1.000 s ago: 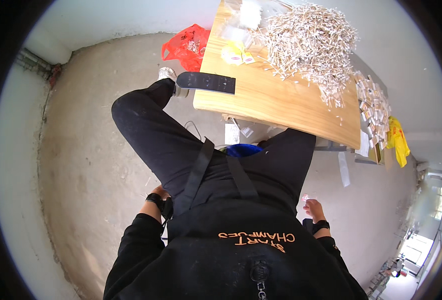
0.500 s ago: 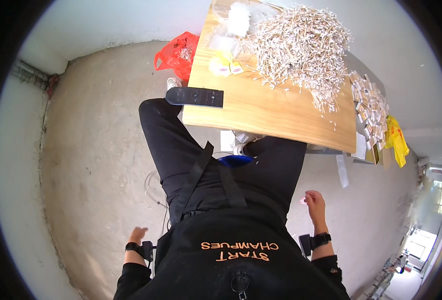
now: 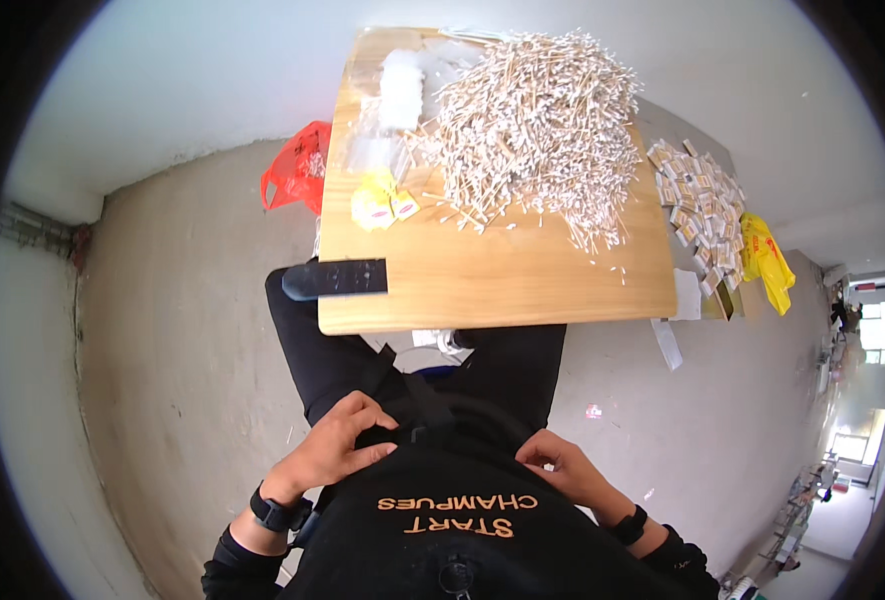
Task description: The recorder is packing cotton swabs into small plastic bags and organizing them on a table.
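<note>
- The left hand [image 3: 334, 448] lies flat on the front of the black garment [image 3: 432, 520] at the waist, fingers spread and relaxed, grasping nothing; a dark watch [image 3: 274, 512] sits on its wrist.
- The right hand [image 3: 562, 468] presses against the same garment on the other side, fingers slightly curled against the cloth; whether it pinches a fold or only rests there I cannot tell.
- Both hands sit on either side of the black straps [image 3: 412, 395] that cross the lap, which suggests they are there to smooth or settle the garment.
- The wooden table [image 3: 502, 285] stands just ahead of the knees, well apart from both hands.
- A big loose heap of cotton swabs [image 3: 537, 125] fills the far right part of the tabletop, spilling towards the middle, probably dumped there to be in easy reach.
- Clear plastic bags [image 3: 387, 120] and small yellow packets [image 3: 377, 205] lie to the left of the heap.
- A black flat bar-shaped tool [image 3: 334, 279] lies on the near left corner, jutting over the edge.
- Small packed boxes [image 3: 700, 200] are spread on a lower surface right of the table, with a yellow bag [image 3: 767, 262] beside them.
- A red plastic bag [image 3: 295, 175] sits on the floor at the table's left.
</note>
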{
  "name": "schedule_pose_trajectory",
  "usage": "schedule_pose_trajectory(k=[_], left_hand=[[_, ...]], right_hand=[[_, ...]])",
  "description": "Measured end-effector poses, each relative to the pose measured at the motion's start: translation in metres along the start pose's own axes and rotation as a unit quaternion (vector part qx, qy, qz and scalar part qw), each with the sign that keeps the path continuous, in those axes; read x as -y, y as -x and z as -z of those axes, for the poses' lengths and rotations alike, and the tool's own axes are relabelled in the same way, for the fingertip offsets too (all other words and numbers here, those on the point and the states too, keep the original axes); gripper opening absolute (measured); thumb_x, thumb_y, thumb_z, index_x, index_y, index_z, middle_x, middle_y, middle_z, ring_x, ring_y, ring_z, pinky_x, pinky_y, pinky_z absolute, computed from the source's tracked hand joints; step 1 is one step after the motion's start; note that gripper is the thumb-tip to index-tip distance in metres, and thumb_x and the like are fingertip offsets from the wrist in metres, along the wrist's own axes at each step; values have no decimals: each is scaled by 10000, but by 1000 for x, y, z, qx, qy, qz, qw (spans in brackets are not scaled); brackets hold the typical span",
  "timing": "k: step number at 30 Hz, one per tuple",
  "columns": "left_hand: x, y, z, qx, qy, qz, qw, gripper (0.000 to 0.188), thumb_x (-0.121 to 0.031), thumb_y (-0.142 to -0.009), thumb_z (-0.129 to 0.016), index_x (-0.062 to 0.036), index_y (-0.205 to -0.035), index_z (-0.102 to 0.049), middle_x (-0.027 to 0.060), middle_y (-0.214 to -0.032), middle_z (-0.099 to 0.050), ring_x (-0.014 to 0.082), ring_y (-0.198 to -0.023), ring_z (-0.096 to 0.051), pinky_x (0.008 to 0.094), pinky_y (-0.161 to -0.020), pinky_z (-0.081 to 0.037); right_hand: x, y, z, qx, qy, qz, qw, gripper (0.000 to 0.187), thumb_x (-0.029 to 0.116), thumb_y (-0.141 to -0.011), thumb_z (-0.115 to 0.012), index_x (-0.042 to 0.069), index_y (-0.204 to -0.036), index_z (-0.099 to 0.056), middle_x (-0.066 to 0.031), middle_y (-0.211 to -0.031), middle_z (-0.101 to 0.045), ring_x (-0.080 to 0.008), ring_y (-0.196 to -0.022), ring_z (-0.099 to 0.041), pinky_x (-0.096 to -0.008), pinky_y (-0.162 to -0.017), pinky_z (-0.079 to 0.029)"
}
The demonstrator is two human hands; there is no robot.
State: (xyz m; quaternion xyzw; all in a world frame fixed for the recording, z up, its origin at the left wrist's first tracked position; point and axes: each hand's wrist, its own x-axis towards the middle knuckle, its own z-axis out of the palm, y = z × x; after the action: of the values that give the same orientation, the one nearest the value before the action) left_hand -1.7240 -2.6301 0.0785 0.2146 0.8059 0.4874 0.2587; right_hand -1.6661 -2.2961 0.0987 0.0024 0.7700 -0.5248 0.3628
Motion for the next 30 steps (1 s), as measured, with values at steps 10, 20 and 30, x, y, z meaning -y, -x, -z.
schedule_pose_trajectory(k=[10,20,30], left_hand=[[-8,-18,19,52,-10,30,998,393,-177,-731,-720,-39,-1051,-538,107,-941,-491,264,-878,-527,329,-780,-446],[10,-11,20,57,131,135,981,439,-239,-713,-750,-38,-1038,-535,88,-971,-465,210,-887,-500,309,-771,-442],[-13,-14,19,2,-126,-15,992,445,-108,-656,-723,-42,-1057,-543,126,-959,-545,319,-870,-540,355,-759,-473]], right_hand=[[19,-20,8,-10,63,-36,997,310,180,-789,-673,81,-1052,-542,-76,-937,-483,-150,-694,-531,-254,-655,-449],[25,-40,19,-37,-264,-147,952,310,183,-827,-632,6,-1053,-516,-71,-919,-477,-177,-900,-517,-279,-817,-448],[40,-38,13,8,140,85,986,331,124,-765,-666,91,-1068,-538,-104,-929,-490,-260,-842,-540,-325,-729,-467]])
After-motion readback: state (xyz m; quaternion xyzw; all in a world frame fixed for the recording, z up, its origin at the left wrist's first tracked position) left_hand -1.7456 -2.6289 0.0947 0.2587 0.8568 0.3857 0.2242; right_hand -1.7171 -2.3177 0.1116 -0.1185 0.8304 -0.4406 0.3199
